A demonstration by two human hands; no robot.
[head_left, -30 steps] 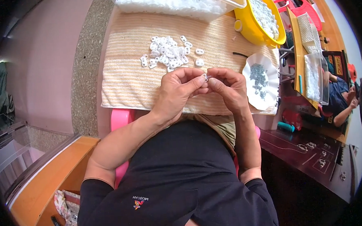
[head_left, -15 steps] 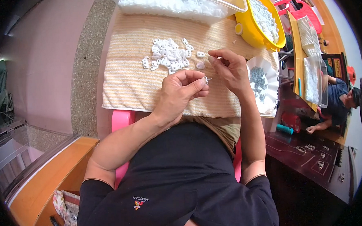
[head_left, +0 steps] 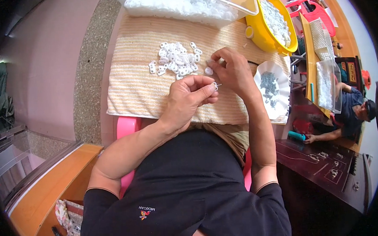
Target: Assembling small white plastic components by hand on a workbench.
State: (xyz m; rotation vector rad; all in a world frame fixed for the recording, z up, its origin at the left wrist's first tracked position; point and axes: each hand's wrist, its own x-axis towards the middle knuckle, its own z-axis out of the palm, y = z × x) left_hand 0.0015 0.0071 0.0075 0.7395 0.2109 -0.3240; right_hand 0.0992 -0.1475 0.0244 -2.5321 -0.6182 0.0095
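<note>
My left hand (head_left: pixel 192 92) pinches a small white plastic piece (head_left: pixel 215 86) between thumb and forefinger. A thin pin sticks out of that piece to the right. My right hand (head_left: pixel 232 71) is lowered to the towel just beyond it, fingers curled and tips close together; whatever they may hold is hidden. Right by its fingertips lies a white oval piece (head_left: pixel 208 71). To the left is a loose pile of white two-holed plastic pieces (head_left: pixel 177 58), with a few strays around it.
A striped towel (head_left: pixel 131 78) covers the table. At the back stand a clear bin (head_left: pixel 179 5) and a yellow basin (head_left: pixel 257 24), both full of white pieces. A pleated white dish (head_left: pixel 281 77) with small dark parts is at the right. Another person (head_left: pixel 353 105) sits farther right.
My right hand has moved left and down onto the towel beside the oval piece. A two-holed piece that lay there no longer shows. My left hand has stayed nearly still.
</note>
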